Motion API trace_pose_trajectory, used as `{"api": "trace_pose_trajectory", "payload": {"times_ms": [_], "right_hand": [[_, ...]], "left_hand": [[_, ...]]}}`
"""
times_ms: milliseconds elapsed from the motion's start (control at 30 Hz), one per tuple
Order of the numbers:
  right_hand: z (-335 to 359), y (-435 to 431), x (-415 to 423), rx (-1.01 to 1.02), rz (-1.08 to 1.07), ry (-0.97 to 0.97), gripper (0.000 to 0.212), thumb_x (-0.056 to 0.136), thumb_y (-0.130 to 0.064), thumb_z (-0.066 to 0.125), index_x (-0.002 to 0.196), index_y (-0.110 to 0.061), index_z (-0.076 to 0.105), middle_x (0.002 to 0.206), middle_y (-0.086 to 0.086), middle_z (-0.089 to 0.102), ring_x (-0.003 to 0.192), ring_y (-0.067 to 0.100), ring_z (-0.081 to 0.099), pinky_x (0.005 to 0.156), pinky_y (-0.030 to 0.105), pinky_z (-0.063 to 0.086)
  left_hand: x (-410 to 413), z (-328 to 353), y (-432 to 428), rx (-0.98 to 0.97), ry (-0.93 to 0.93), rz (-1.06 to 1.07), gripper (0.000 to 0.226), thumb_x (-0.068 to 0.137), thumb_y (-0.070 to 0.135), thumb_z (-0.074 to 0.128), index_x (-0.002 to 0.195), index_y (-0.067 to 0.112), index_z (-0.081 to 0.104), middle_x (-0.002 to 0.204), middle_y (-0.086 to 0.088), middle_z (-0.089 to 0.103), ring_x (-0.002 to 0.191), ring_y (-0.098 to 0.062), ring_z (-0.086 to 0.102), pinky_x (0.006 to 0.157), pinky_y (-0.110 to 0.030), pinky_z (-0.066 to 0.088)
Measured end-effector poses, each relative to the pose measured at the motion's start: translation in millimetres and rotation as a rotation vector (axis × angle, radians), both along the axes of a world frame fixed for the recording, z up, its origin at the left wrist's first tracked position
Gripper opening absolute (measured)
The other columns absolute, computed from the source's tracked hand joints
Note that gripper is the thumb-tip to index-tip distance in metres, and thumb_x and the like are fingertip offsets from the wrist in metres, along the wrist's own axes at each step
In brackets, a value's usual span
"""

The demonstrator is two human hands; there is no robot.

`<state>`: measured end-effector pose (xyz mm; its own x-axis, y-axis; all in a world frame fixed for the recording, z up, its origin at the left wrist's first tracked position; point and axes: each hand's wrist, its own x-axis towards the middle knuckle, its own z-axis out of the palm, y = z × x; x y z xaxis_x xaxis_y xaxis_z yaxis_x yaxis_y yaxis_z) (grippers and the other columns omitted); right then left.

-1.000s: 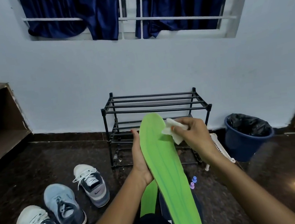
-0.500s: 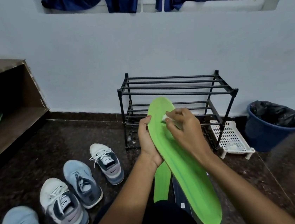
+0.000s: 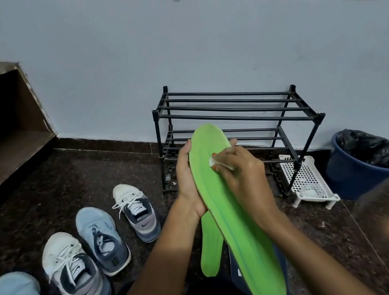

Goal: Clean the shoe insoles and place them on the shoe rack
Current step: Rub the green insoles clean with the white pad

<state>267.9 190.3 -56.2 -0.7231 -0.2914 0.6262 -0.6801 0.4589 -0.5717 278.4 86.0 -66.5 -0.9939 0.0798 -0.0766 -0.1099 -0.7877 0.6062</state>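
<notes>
A long green insole (image 3: 235, 220) stands tilted in front of me, toe end up. My left hand (image 3: 188, 179) grips its left edge from behind. My right hand (image 3: 242, 173) pinches a small white wipe (image 3: 213, 161) and presses it on the insole's upper face. A second green insole (image 3: 210, 245) lies on the dark floor beneath, partly hidden. The black two-tier shoe rack (image 3: 232, 109) stands against the wall right behind the hands, with nothing on its bars.
Several sneakers lie on the floor at left, the nearest a white one (image 3: 136, 209). A white perforated tray (image 3: 307, 180) sits right of the rack, and a blue bin (image 3: 365, 164) with a black liner beyond it. Brown wooden steps (image 3: 7, 154) rise at far left.
My right hand with the wipe has slid down from the insole's toe onto its upper face. The view has tilted downward and shifted, showing more floor and sneakers.
</notes>
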Motion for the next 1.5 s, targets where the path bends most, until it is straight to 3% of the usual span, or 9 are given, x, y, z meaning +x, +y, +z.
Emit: {"api": "trace_pose_trajectory", "payload": {"times_ms": [267,433,533,633,833,1033,1200,1300,1500], "right_hand": [[22.8,-7.0,-12.1,-0.067,-0.144,0.074,0.012,0.084,-0.012,0.066,0.093,-0.007,0.07,0.083,0.005,0.063,0.081,0.019,0.056,0.071,0.027,0.045],[12.6,-15.5,8.4,0.018,-0.039,0.08,0.009,0.083,-0.007,0.065,0.09,-0.004,0.07,0.082,0.005,0.056,0.08,0.014,0.051,0.07,0.025,0.042],[23.9,-7.2,-10.5,-0.047,-0.12,0.109,0.006,0.083,-0.003,0.064,0.084,0.0,0.068,0.082,0.005,0.054,0.079,0.02,0.055,0.069,0.024,0.045],[34.6,-3.2,-25.9,-0.147,-0.191,0.123,0.006,0.082,0.0,0.062,0.085,0.0,0.068,0.082,0.004,0.053,0.08,0.024,0.056,0.07,0.022,0.043],[14.1,-18.5,5.3,-0.052,-0.02,0.087,0.012,0.082,-0.003,0.062,0.092,-0.003,0.069,0.086,0.003,0.053,0.082,0.017,0.053,0.073,0.023,0.042],[35.5,-8.3,-20.4,-0.155,-0.126,0.133,0.009,0.082,0.0,0.06,0.088,0.0,0.068,0.083,0.005,0.051,0.08,0.023,0.055,0.07,0.021,0.043],[13.2,-13.7,1.8,-0.13,-0.058,0.106,0.013,0.082,-0.002,0.061,0.092,-0.003,0.069,0.086,0.001,0.05,0.082,0.0,0.048,0.072,0.01,0.037],[5.9,-12.4,9.6,-0.118,-0.022,0.082,0.012,0.081,-0.003,0.061,0.09,-0.004,0.069,0.085,0.0,0.05,0.084,-0.01,0.044,0.075,0.003,0.033],[34.1,-8.8,-16.2,-0.16,-0.085,0.128,0.012,0.083,-0.001,0.059,0.091,0.0,0.068,0.085,0.003,0.05,0.079,0.015,0.051,0.069,0.011,0.038]], "left_hand": [[-5.9,-8.5,7.9,-0.002,0.007,0.011,0.06,0.095,0.048,0.032,0.076,0.012,0.077,0.075,-0.006,0.07,0.066,-0.017,0.067,0.064,-0.024,0.055],[-2.8,-4.9,9.4,0.0,-0.007,0.0,0.068,0.087,0.056,0.04,0.122,0.003,0.063,0.128,-0.017,0.059,0.111,-0.028,0.056,0.111,-0.046,0.033],[-5.3,-8.6,13.1,0.01,0.015,0.002,0.055,0.092,0.048,0.036,0.084,0.011,0.077,0.085,-0.009,0.072,0.073,-0.019,0.067,0.071,-0.027,0.055],[-5.2,-7.8,16.3,-0.017,0.022,-0.011,0.055,0.095,0.043,0.034,0.076,0.013,0.077,0.073,-0.005,0.07,0.062,-0.016,0.066,0.06,-0.022,0.054],[-3.6,-5.6,13.8,0.033,-0.022,-0.02,0.064,0.091,0.056,0.035,0.115,0.006,0.068,0.125,-0.018,0.058,0.126,-0.036,0.044,0.114,-0.05,0.026],[-4.1,-6.0,20.2,0.009,0.032,-0.067,0.055,0.094,0.047,0.036,0.079,0.013,0.077,0.075,-0.004,0.07,0.066,-0.016,0.067,0.063,-0.024,0.054],[0.1,-3.7,17.4,0.018,-0.014,-0.063,0.063,0.092,0.058,0.038,0.116,0.009,0.068,0.13,-0.018,0.058,0.111,-0.03,0.056,0.11,-0.048,0.033],[-2.7,-8.0,15.4,0.01,-0.016,-0.066,0.074,0.091,0.065,0.03,0.117,0.007,0.068,0.13,-0.016,0.058,0.121,-0.033,0.051,0.114,-0.051,0.026],[-2.5,-4.7,19.2,-0.024,0.01,-0.048,0.06,0.096,0.05,0.032,0.082,0.015,0.079,0.082,-0.006,0.072,0.074,-0.017,0.069,0.067,-0.026,0.056]]}}
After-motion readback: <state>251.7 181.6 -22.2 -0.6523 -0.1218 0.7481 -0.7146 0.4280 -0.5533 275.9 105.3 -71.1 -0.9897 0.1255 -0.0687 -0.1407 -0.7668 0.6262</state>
